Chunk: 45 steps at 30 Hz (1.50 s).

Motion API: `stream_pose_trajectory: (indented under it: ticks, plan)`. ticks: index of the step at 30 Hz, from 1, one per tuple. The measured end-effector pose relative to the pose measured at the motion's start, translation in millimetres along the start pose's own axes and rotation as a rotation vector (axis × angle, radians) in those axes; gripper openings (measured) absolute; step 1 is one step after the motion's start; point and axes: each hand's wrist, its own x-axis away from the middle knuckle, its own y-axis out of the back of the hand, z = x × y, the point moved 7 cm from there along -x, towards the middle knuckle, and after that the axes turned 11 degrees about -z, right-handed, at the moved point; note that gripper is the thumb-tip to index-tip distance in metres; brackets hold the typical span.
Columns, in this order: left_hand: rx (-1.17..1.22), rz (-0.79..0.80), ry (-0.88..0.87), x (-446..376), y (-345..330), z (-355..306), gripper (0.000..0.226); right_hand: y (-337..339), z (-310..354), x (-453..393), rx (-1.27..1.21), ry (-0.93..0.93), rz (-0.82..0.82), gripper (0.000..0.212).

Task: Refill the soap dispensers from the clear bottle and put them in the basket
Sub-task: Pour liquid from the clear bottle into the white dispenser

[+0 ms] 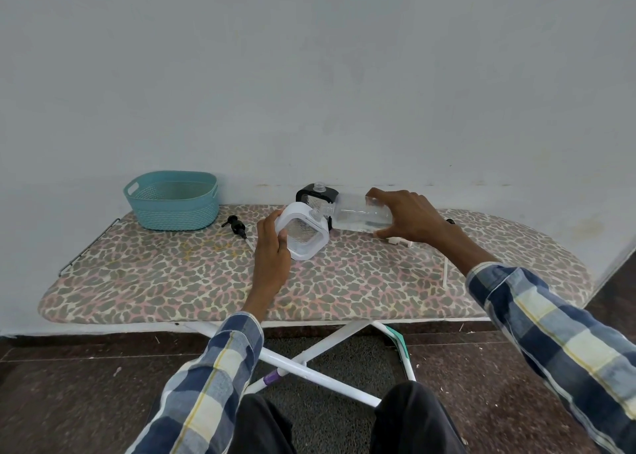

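Left hand [273, 247] grips white dispenser [305, 235], tilted mid-board; right hand [406, 218] grips clear bottle [361, 214], held horizontally. Spillage onto ironing board [172, 281] is risked if necks are misaligned.

One head-worn view looks forward and down, close over the ironing board [206, 281] against the wall [309, 75].

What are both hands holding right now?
Left hand: grips the tilted white soap dispenser.
Right hand: grips the tipped clear bottle.
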Motion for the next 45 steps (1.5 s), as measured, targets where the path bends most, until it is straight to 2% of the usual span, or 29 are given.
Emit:
stream_pose_trajectory:
  ticks: [45]
  plan:
    - [0.007,0.0,-0.02,-0.9,-2.2,4.4,0.048,-1.6,-6.3,-8.4,0.051,0.044,-0.02,0.068]
